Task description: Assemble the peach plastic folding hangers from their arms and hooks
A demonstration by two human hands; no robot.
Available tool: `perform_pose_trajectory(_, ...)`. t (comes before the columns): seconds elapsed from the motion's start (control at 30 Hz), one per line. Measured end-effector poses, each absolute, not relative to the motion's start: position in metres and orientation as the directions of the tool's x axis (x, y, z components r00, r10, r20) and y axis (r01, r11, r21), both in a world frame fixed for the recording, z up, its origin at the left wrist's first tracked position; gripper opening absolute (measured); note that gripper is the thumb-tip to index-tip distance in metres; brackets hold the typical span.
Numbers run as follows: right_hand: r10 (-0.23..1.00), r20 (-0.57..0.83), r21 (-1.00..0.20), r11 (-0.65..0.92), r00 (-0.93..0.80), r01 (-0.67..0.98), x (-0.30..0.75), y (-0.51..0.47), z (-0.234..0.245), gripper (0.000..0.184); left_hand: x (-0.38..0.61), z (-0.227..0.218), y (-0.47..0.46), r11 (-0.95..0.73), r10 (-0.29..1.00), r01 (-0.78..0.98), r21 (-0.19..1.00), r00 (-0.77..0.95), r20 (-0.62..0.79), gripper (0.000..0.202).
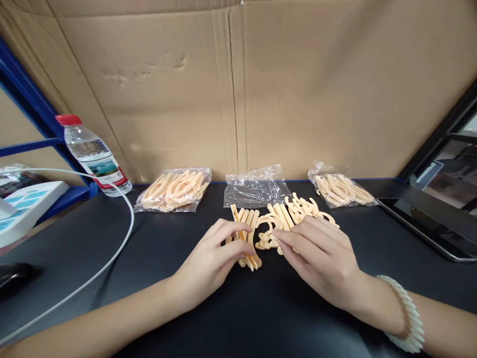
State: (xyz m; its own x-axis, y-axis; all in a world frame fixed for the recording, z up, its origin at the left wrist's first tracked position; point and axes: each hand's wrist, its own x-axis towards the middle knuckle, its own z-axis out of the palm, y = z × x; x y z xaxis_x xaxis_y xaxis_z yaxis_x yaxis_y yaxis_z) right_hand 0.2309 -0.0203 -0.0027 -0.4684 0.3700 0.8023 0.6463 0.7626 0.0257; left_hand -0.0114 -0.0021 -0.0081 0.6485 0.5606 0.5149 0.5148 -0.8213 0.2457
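Observation:
My left hand [210, 256] is closed, with thumb and fingers pinching a long cream plastic strip [241, 233] tilted on its edge. More flat strips with small holes at their ends stand in a row beside it, touching one another. My right hand [324, 261] has its fingertips pressed together at the edge of a pile of curved cream pieces [268, 221]. Whatever lies between those fingertips is too small to make out. Behind the right hand, further strips [281, 214] and hooked pieces [301, 206] are partly covered by it.
At the back of the black table [261, 318] lie two clear bags of cream parts, one left [175, 190] and one right [339, 190], with a crumpled clear bag [257, 186] between. A water bottle [99, 159], white cable [124, 238], mouse [15, 278] and tablet [425, 226] flank them.

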Motion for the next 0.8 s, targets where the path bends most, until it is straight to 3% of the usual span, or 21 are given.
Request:
perform_pose_trajectory(0.1,0.421,0.837,-0.108,0.753,-0.349,0.649,0.229,-0.023,-0.003,0.017,-0.01,-0.006,-0.003,-0.842,0.535,0.479,0.249,0.678,0.505,0.028)
perform_pose_trajectory(0.2,0.544,0.807,-0.316,0.725,-0.228,0.612,0.226,-0.027,-0.002,0.017,-0.008,-0.004,-0.005,-0.862,0.506,0.439,0.254,0.701,0.503,0.025)
perform_pose_trajectory(0.37,0.784,0.609,-0.701,0.604,-0.123,0.38,0.219,-0.031,0.001,0.013,-0.009,-0.006,-0.006,-0.866,0.495,0.437,0.242,0.685,0.535,0.025)
perform_pose_trajectory(0.47,0.885,0.45,-0.863,0.466,-0.123,0.195,0.217,-0.032,0.004,0.013,-0.011,-0.008,-0.007,-0.859,0.502,0.457,0.228,0.668,0.55,0.031)
perform_pose_trajectory(0.6,0.962,0.225,-0.973,0.229,-0.155,0.008,0.215,-0.033,0.01,0.017,-0.012,-0.009,-0.011,-0.878,0.454,0.432,0.207,0.611,0.649,0.04)
perform_pose_trajectory(0.8,0.98,-0.02,-0.99,-0.048,-0.199,-0.135,0.213,-0.033,0.01,0.023,-0.008,-0.012,-0.019,-0.882,0.452,0.393,0.261,0.547,0.705,0.041)
